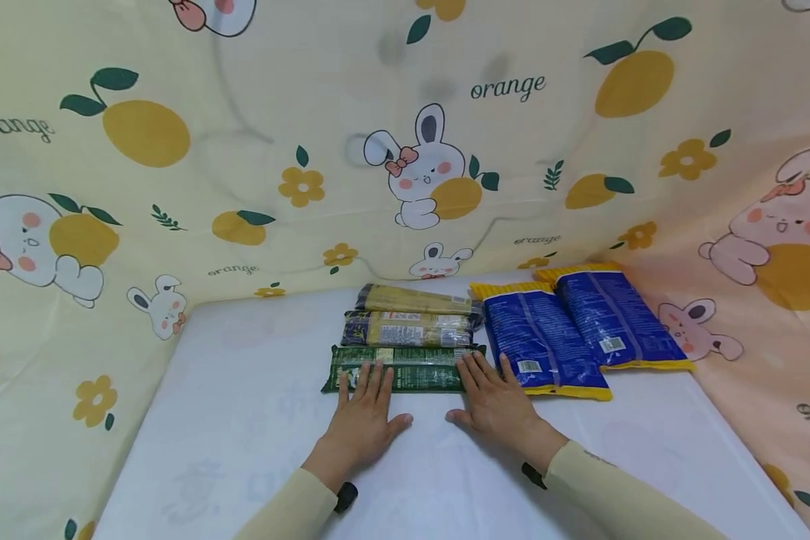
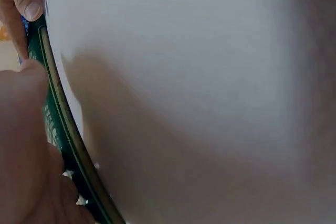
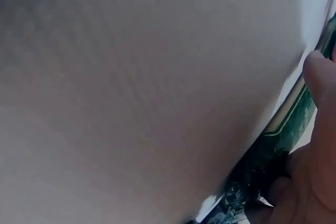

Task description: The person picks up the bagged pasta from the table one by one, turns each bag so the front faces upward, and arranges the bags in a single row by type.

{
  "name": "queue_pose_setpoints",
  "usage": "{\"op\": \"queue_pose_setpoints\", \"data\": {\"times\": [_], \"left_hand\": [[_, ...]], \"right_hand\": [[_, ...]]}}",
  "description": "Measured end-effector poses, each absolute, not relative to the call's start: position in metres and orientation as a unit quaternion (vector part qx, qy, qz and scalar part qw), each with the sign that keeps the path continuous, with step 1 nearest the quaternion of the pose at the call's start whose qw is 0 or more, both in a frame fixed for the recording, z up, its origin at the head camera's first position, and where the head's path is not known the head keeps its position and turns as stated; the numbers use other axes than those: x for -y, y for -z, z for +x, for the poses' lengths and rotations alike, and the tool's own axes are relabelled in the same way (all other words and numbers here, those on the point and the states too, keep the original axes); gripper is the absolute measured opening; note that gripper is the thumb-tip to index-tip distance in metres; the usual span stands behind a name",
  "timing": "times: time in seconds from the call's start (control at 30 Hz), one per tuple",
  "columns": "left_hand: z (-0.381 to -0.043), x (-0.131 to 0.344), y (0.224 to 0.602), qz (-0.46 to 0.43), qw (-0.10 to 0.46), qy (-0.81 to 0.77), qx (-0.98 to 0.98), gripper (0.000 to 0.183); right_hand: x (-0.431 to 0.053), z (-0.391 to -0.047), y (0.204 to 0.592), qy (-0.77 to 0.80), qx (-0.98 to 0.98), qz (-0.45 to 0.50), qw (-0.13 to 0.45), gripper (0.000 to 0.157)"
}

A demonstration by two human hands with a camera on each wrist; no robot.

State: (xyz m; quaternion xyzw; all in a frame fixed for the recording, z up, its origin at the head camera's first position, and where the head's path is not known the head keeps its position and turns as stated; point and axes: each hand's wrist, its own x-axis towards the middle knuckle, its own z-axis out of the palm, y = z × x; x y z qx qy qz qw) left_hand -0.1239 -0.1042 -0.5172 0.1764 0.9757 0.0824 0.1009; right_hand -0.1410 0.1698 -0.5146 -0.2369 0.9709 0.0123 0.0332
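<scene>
A long green packet [image 1: 425,379], its contents hidden by the wrapper, lies crosswise on the white tabletop. The straight fingers of my left hand [image 1: 361,424] rest on its left part, thumb out to the side on the table. On its right end lie the fingertips of my right hand [image 1: 499,401], also extended, next to a blue bag. Just behind are a clear-windowed packet [image 1: 408,330] and another [image 1: 412,298], both showing pale, noodle-like strands. In the left wrist view, the green packet [image 2: 60,124] runs along the fingers; the right wrist view shows its edge [image 3: 286,124] beside my hand.
Two blue bags with yellow ends, the nearer one [image 1: 543,341] and the farther one [image 1: 624,319], lie at the right, slightly overlapping. A cloth [image 1: 297,112] printed with rabbits and oranges hangs behind and at the sides of the white tabletop [image 1: 243,405].
</scene>
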Motion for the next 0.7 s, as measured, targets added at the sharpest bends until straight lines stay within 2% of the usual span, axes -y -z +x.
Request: {"op": "queue_pose_setpoints", "data": {"times": [0.23, 0.43, 0.57, 0.7], "left_hand": [[-0.121, 0.121, 0.514, 0.146, 0.124, -0.083, -0.978, 0.083], [-0.117, 0.144, 0.51, 0.106, 0.12, -0.074, -0.984, 0.081], [-0.115, 0.153, 0.508, 0.081, 0.11, -0.073, -0.988, 0.08], [-0.115, 0.156, 0.507, 0.064, 0.104, -0.093, -0.988, 0.079]], "right_hand": [[-0.155, -0.128, 0.516, -0.05, -0.962, -0.268, 0.029, 0.09], [-0.144, -0.115, 0.514, -0.02, -0.931, -0.363, 0.026, 0.087], [-0.141, -0.122, 0.513, 0.002, -0.908, -0.416, 0.049, 0.081], [-0.137, -0.136, 0.514, 0.024, -0.91, -0.406, 0.077, 0.079]]}}
